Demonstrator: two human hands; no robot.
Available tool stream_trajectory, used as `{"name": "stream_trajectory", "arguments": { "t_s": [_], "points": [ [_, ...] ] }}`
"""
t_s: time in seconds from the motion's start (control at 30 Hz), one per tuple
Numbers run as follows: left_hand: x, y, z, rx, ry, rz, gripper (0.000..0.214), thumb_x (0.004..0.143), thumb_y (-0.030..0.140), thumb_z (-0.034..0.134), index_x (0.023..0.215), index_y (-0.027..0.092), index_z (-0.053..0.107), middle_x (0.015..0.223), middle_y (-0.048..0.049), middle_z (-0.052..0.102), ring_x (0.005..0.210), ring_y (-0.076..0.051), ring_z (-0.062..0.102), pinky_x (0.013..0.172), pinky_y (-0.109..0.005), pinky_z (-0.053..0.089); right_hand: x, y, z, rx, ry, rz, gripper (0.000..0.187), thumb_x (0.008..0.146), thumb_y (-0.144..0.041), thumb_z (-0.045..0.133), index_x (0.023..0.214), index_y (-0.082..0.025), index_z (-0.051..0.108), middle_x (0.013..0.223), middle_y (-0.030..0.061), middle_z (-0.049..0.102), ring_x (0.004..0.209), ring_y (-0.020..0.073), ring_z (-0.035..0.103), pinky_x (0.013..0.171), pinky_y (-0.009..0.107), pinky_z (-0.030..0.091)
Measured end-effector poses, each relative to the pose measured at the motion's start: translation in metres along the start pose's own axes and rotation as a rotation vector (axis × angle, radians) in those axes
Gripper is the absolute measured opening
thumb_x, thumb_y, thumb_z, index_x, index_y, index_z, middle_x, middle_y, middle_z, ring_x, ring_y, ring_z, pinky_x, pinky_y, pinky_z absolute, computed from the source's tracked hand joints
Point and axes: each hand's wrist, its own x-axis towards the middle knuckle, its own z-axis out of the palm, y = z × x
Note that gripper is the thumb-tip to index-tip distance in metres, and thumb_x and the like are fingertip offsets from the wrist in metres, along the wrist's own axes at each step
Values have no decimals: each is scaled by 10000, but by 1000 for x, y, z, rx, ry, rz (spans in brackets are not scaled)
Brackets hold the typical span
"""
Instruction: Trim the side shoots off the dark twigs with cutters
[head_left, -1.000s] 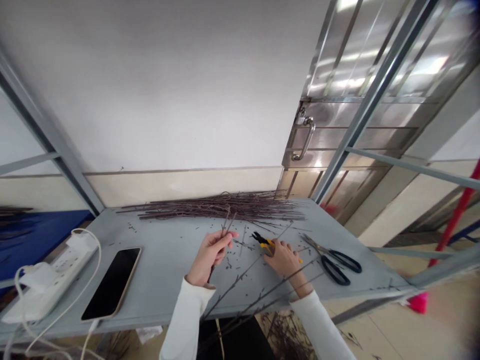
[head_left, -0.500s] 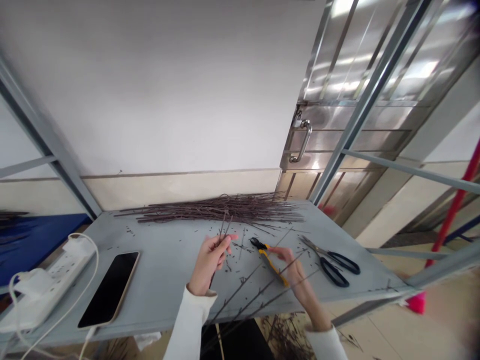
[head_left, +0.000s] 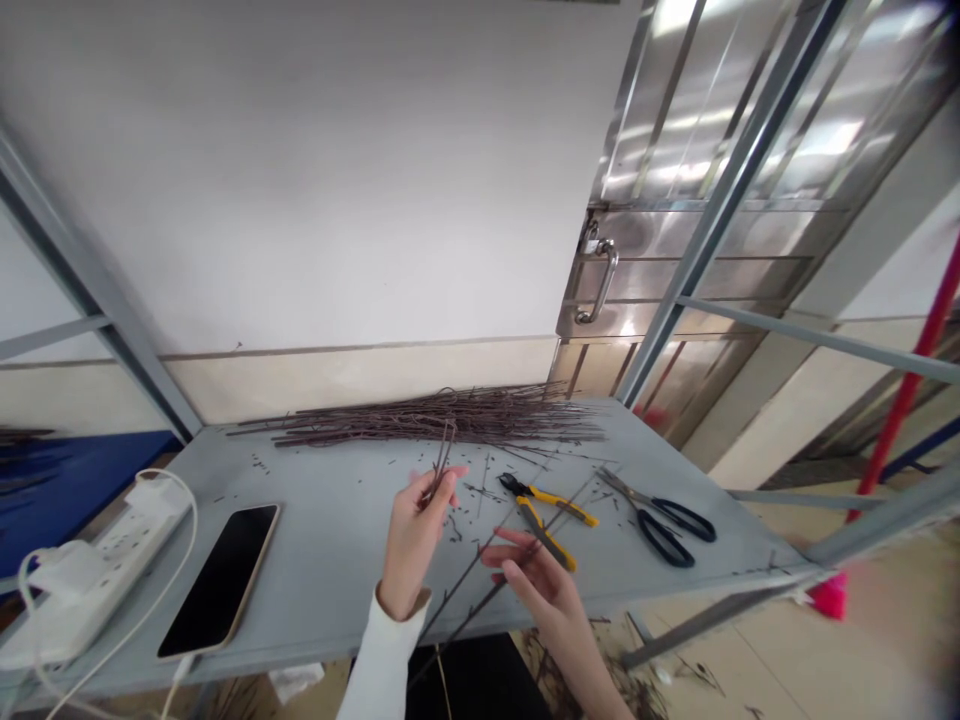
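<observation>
My left hand (head_left: 415, 520) is closed on thin dark twigs (head_left: 446, 450), whose ends stick up above the fingers. Lower right of it, my right hand (head_left: 541, 580) has its fingers curled loosely around long side-shooted twigs (head_left: 465, 580) that slant across the table's front edge. Just behind the right hand lie yellow-and-black cutting pliers (head_left: 534, 510), handles spread. Farther right rest scissors (head_left: 660, 515) with dark handles, blades slightly apart. A large heap of twigs (head_left: 420, 420) lies along the back of the grey table (head_left: 322, 550).
A phone (head_left: 219, 580) with a cable and a white power strip (head_left: 97, 590) are at the left. Small twig clippings (head_left: 456, 525) lie scattered mid-table. Grey metal posts (head_left: 720, 230) rise at both sides. More twig scraps (head_left: 551, 670) litter the floor.
My right hand has moved left and down from beside the pliers to the slanting twigs, uncovering the second plier handle. My left hand keeps its hold, almost in place.
</observation>
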Motion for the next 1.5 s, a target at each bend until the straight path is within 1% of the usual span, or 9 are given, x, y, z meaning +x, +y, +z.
{"name": "stream_trajectory", "arguments": {
  "t_s": [0.17, 0.37, 0.63, 0.8, 0.9, 1.0, 1.1, 1.33, 1.5],
  "points": [
    [-9, -2, 1, 26, -61, 22, 447, 764, 523, 607, 964, 133, 694, 616, 34, 503, 413, -47, 295, 371, -188, 212, 20, -12, 20, 44, -49, 29, 359, 705, -511, 706, 777, -164, 646, 641, 50, 699, 596, 187, 652, 597, 322, 550],
    [-12, -6, -4, 27, -36, 26, 446, 787, 539, 576, 958, 140, 680, 611, 36, 500, 408, -50, 301, 373, -187, 228, 21, -11, 27, 73, -89, 56, 432, 722, -580, 655, 879, -178, 637, 752, 49, 701, 575, 162, 644, 537, 285, 533],
    [-11, -8, -11, 41, 63, 75, 415, 795, 519, 585, 947, 144, 678, 587, 51, 475, 405, -50, 286, 373, -192, 232, 1, -22, 17, 90, -337, -48, 366, 869, -526, 488, 958, -217, 662, 973, 84, 686, 902, 226, 638, 823, 367, 510],
    [-23, -4, -16, 94, -11, 75, 396, 787, 483, 604, 990, 151, 675, 666, 9, 586, 456, -80, 435, 417, -200, 368, 6, -20, 24, -33, -219, -69, 271, 808, -452, 622, 764, -187, 661, 679, 41, 686, 625, 167, 636, 629, 291, 534],
    [-44, 0, -30, 184, -27, 95, 386, 744, 408, 676, 1052, 177, 654, 1001, -83, 685, 838, -190, 635, 780, -292, 512, 11, -19, 32, -33, -183, -75, 304, 784, -480, 635, 730, -182, 661, 657, 35, 681, 623, 168, 645, 619, 283, 545],
    [-72, 5, -44, 208, 7, 63, 471, 707, 397, 711, 1129, 210, 622, 1212, -109, 634, 1094, -270, 594, 967, -383, 457, 14, -17, 40, -13, -173, -65, 320, 765, -495, 650, 733, -177, 666, 664, 34, 686, 621, 163, 651, 617, 279, 553],
    [-97, 11, -51, 168, 87, 97, 500, 707, 408, 712, 1171, 257, 602, 1301, -85, 587, 1233, -272, 503, 1031, -368, 414, 17, -12, 45, 39, -134, -34, 327, 727, -501, 686, 737, -175, 657, 658, 31, 688, 603, 160, 655, 610, 283, 560],
    [-121, 17, -56, 167, 263, 103, 455, 674, 458, 726, 1077, 254, 669, 1196, -86, 657, 1174, -297, 549, 1001, -378, 443, 26, -7, 48, 50, -91, -13, 358, 697, -521, 703, 723, -167, 656, 619, 32, 681, 586, 166, 653, 602, 302, 572],
    [-126, 16, -66, 124, 351, 211, 288, 672, 461, 736, 864, 246, 728, 909, -63, 720, 962, -260, 633, 846, -298, 506, 31, -6, 41, 77, -54, -16, 352, 702, -520, 699, 761, -175, 661, 628, 20, 674, 607, 170, 650, 609, 315, 577]
  ]
}}
